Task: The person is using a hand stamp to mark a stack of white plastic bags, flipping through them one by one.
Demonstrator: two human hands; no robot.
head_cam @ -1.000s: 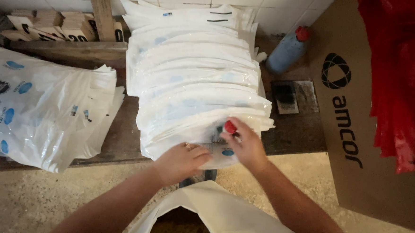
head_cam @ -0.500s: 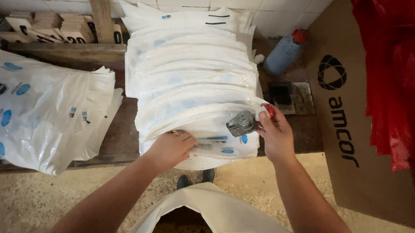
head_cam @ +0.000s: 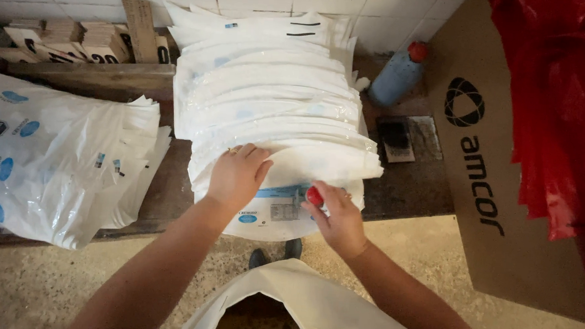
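Note:
A tall fanned stack of white plastic bags (head_cam: 269, 96) lies on a dark wooden bench (head_cam: 411, 187). My left hand (head_cam: 236, 173) presses flat on the stack's near part, holding the upper bags back. Below it the printed face of a lower bag (head_cam: 273, 213) shows, with blue marks. My right hand (head_cam: 333, 217) grips a small stamp with a red knob (head_cam: 314, 196) and holds it down on that exposed bag near its front edge.
A second pile of printed white bags (head_cam: 52, 158) lies at the left. Wooden blocks (head_cam: 79, 40) stand at the back left. A blue bottle with a red cap (head_cam: 396, 75) and an ink pad (head_cam: 395, 138) sit right of the stack. A cardboard box (head_cam: 498, 195) and red plastic (head_cam: 555, 111) stand at the right.
My right hand swung out right to the ink pad side with the stamp, then came back down onto a bag. My left hand slid up the stack, baring another bag.

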